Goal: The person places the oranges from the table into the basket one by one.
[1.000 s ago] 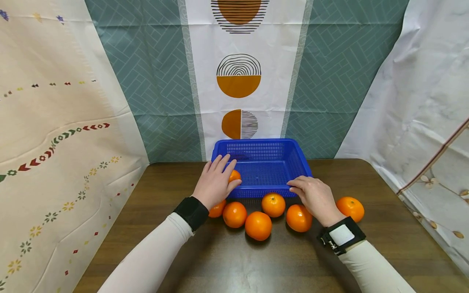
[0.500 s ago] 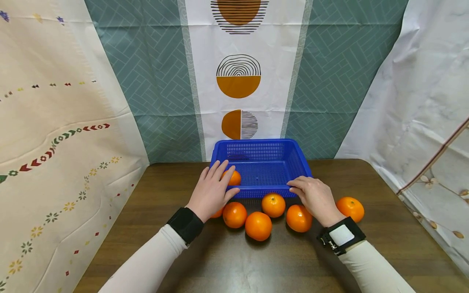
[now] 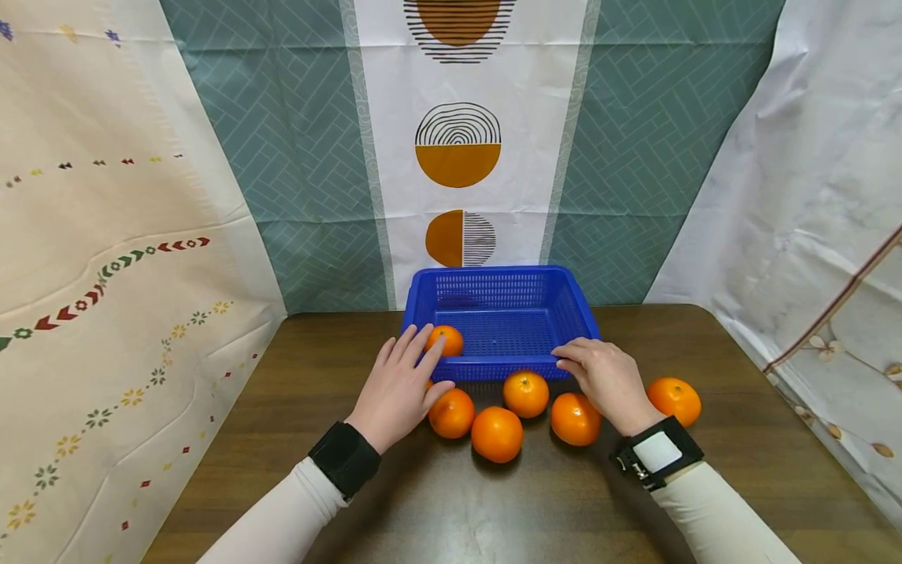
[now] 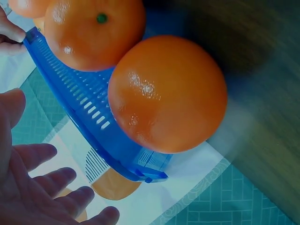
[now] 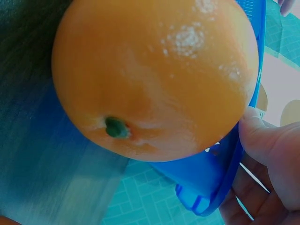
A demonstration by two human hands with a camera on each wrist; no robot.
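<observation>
A blue plastic basket (image 3: 493, 368) stands at the back of the table with one orange (image 3: 449, 341) inside, at its left front. My left hand (image 3: 398, 392) hovers by the basket's front left corner, its fingers spread and nothing held. In the left wrist view its fingers (image 4: 61, 180) are apart from the basket and from a nearby orange (image 4: 168, 93). With thumb and fingers, my right hand (image 3: 604, 384) pinches the basket's front rim near the right corner. The right wrist view shows the thumb (image 5: 255, 131) against the rim, beside a large, close orange (image 5: 154, 79).
Several oranges lie before the basket, among them one orange (image 3: 497, 435) nearest the front and another orange (image 3: 525, 394) close to the basket wall. A further orange (image 3: 674, 403) lies right of my right wrist. Patterned cloths (image 3: 303, 157) hang behind the brown table (image 3: 338, 345).
My left hand has drawn back from over the basket toward the front left, uncovering the orange inside. My right hand has stayed at the rim.
</observation>
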